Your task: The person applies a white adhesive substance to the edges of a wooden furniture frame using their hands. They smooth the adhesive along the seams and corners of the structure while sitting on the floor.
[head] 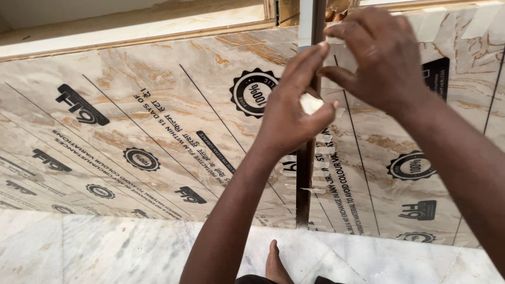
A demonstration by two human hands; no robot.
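Observation:
My left hand [292, 105] is raised against a marble-patterned panel [173, 115] covered in printed protective film. Its fingers pinch a small whitish lump [310, 103] beside a dark vertical gap [306, 173] between two panels. My right hand [381, 55] is just above and to the right, fingers curled at the top of the same gap, near pale tape strips [431, 23]. What the right fingers pinch is hidden. A second film-covered panel [415, 158] stands to the right of the gap.
The panels lean against a wall with a wooden ledge [131, 31] along the top. White marble floor [105, 247] lies below. My bare foot [276, 265] shows at the bottom middle.

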